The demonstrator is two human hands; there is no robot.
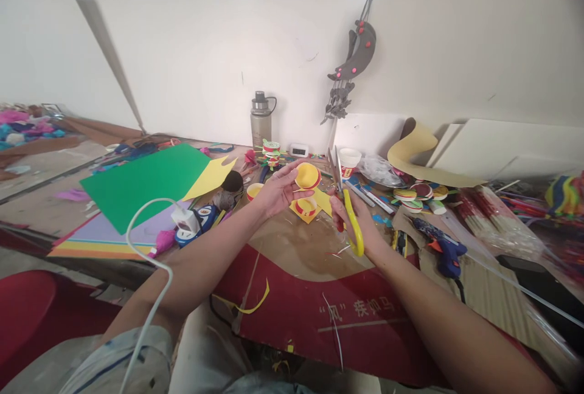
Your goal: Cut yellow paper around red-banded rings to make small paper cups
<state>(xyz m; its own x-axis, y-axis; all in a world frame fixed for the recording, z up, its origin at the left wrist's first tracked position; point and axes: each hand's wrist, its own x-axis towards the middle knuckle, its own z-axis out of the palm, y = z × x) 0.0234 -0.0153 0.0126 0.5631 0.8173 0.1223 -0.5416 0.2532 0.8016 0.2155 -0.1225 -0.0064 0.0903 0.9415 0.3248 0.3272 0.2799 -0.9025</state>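
My left hand (pixel 279 191) grips a short cut-down paper cup (pixel 308 174), yellow inside with a red edge, between thumb and fingers above the table. A little to its right, my right hand (pixel 364 224) is closed on scissors with yellow handles (pixel 352 224). Their blades point up and away, apart from the cup. Below the held cup, a second cut cup piece (pixel 305 206) with a red and yellow side rests on yellow paper (pixel 323 201). Another yellow-lined cup (pixel 254 191) stands just left of my left hand.
Green card (pixel 146 184) and coloured sheets lie left, near a power strip (pixel 196 227) with a white cable crossing my left arm. A bottle (pixel 261 123) and a white cup (pixel 349 158) stand behind. On the right lie a glue gun (pixel 444 251) and a dark phone-like slab (pixel 538 278).
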